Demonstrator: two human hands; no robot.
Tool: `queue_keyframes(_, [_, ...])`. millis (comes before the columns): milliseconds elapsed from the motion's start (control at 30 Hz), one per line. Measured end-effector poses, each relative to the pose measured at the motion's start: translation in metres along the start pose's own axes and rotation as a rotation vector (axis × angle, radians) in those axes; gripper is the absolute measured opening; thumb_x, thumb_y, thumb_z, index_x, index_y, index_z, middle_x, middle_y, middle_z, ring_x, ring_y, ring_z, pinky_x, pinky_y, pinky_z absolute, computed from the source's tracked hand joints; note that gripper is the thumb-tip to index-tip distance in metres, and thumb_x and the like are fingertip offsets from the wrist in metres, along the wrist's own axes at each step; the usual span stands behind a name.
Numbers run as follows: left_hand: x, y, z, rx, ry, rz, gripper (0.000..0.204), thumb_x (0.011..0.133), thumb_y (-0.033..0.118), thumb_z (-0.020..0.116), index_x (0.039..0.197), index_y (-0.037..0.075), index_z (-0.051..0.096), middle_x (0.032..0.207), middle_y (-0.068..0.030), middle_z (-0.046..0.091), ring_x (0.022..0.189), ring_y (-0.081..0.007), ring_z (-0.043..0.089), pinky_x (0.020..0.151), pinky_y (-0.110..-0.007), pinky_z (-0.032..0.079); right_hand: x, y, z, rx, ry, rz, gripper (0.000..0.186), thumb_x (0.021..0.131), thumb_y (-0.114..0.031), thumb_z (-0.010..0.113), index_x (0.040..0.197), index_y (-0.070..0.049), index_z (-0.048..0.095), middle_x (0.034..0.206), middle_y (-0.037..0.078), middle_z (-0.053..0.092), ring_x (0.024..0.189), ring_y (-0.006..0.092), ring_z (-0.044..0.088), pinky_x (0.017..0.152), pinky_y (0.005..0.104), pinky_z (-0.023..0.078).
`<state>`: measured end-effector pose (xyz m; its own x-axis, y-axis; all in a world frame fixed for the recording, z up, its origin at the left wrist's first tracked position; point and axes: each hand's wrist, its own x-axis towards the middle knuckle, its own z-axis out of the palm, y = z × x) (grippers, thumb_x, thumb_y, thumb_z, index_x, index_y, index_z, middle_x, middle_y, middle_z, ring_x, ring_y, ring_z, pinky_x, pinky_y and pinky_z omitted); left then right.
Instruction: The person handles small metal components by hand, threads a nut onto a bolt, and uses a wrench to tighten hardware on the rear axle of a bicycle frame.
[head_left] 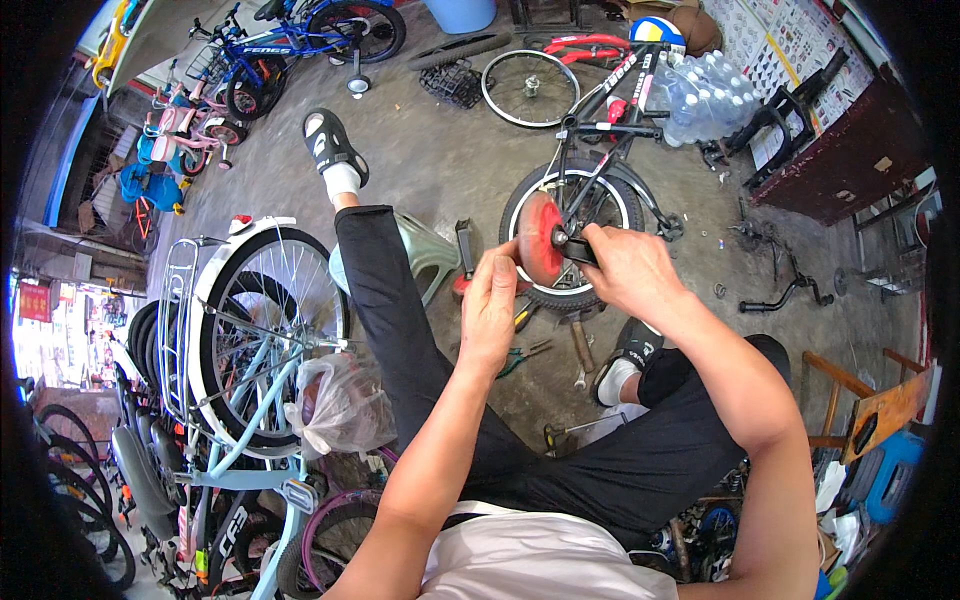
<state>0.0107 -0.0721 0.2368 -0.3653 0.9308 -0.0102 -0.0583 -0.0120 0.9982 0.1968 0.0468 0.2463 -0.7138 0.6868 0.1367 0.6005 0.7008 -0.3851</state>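
Between my hands is a small training wheel [541, 237] with a red hub and a pale pinkish tyre, held up off the floor. My right hand [632, 268] is closed around the black bracket [577, 251] at the wheel's axle. At the wheel's left side, my left hand [488, 305] holds the tyre's edge; part of its fingers is hidden. Just beyond, a black bicycle frame [602, 100] lies with a white-rimmed wheel [520, 195] on the floor. Below my hands are a hammer [581, 345], green-handled pliers [525, 357] and a wrench [580, 378].
A light-blue bicycle [262, 370] stands close on my left, a filled plastic bag [345, 405] beside it. Wrapped water bottles [705, 98] and a dark red cabinet [850, 165] are at the far right. A pale green stool [425, 250] stands past my left leg.
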Motion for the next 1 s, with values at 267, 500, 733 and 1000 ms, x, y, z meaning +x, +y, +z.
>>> queue_keyframes(267, [-0.020,-0.052,-0.004,-0.260,0.030,-0.392,0.036,0.106,0.027,0.063,0.133,0.004,0.059,0.122,-0.0049,0.069,0.104,-0.0135,0.067,0.086,-0.031,0.055,-0.014,-0.004,-0.001,-0.087,-0.196,-0.071,0.039,0.082,-0.028,0.081,0.105,-0.004,0.060,0.086,0.016,0.070,0.080,0.0389,0.072,0.068,0.0491,0.059])
queue_keyframes(500, [-0.022,-0.057,0.000,-0.317,0.073,-0.331,0.024,0.106,0.025,0.063,0.120,0.006,0.062,0.106,-0.0008,0.070,0.088,-0.0084,0.064,0.075,-0.026,0.050,-0.014,-0.006,-0.010,-0.112,-0.177,-0.102,0.038,0.080,-0.028,0.083,0.100,-0.003,0.063,0.083,0.014,0.070,0.079,0.0343,0.074,0.068,0.0466,0.060])
queue_keyframes(733, [-0.020,-0.047,-0.007,-0.293,0.110,-0.276,0.025,0.104,0.022,0.066,0.121,0.003,0.065,0.101,-0.0006,0.073,0.082,-0.0061,0.064,0.067,-0.022,0.049,-0.011,-0.008,-0.011,-0.129,-0.138,-0.149,0.037,0.080,-0.029,0.082,0.103,-0.006,0.064,0.082,0.011,0.069,0.078,0.0327,0.073,0.066,0.0454,0.059])
queue_keyframes(1000, [-0.020,-0.047,-0.023,-0.298,0.103,-0.272,0.036,0.103,0.028,0.069,0.125,0.001,0.063,0.099,-0.0016,0.072,0.080,-0.0076,0.063,0.071,-0.023,0.050,-0.005,-0.005,-0.010,-0.069,-0.132,-0.149,0.035,0.081,-0.034,0.081,0.100,-0.009,0.064,0.083,0.010,0.070,0.080,0.0330,0.073,0.068,0.0465,0.059])
